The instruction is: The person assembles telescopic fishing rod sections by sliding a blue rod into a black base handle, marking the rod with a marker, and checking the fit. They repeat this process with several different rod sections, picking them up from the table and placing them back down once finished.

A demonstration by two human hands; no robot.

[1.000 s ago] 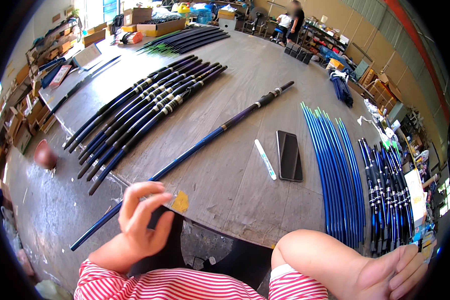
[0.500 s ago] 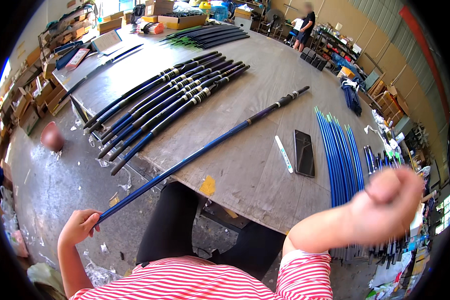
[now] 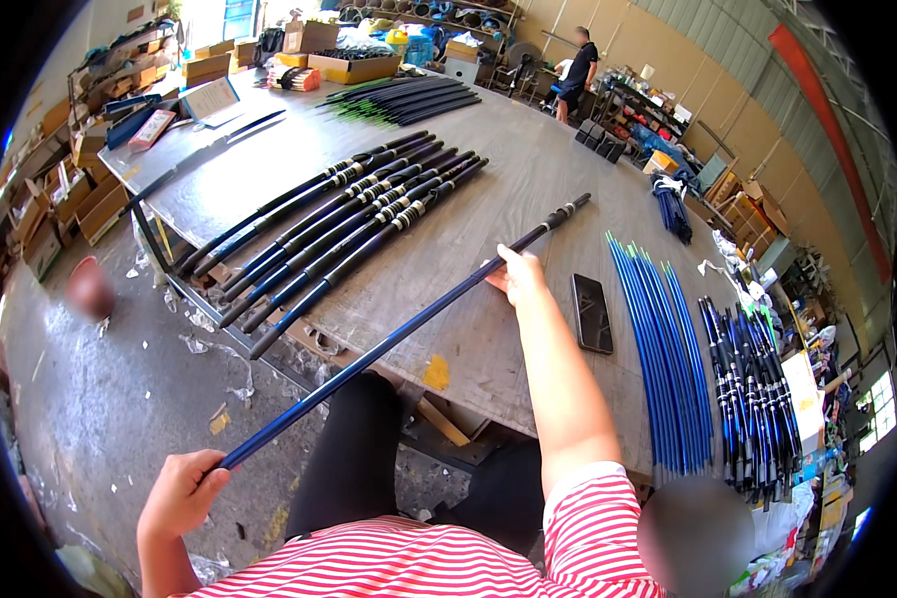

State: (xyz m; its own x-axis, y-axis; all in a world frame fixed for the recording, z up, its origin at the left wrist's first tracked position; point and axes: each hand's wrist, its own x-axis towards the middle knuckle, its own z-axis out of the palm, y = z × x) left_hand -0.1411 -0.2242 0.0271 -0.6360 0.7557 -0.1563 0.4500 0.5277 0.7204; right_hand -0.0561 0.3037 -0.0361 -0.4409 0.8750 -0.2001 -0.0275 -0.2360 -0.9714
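Note:
A long blue fishing rod [image 3: 369,356] with a dark upper section slants from the lower left up over the table. My left hand [image 3: 182,492] is closed around its lower end, out past the table's near edge. Higher up, my right hand [image 3: 518,275] has its fingers around the rod's dark section, below the fitting near the tip. Just right of that forearm lies a black phone [image 3: 592,314]. The white pen seen earlier beside the phone is hidden now, where my right forearm passes.
Several dark rods [image 3: 354,234] lie side by side on the table [image 3: 508,159]. Blue sections [image 3: 663,359] and banded black-and-blue pieces [image 3: 752,389] are laid out at right. Green-tipped dark rods [image 3: 404,100] and boxes [image 3: 354,67] sit far back; a person [image 3: 576,75] stands beyond.
My right hand has come from the right, above the blue sections, leftward onto the rod. The left hand still holds the lower end. The view has shifted slightly.

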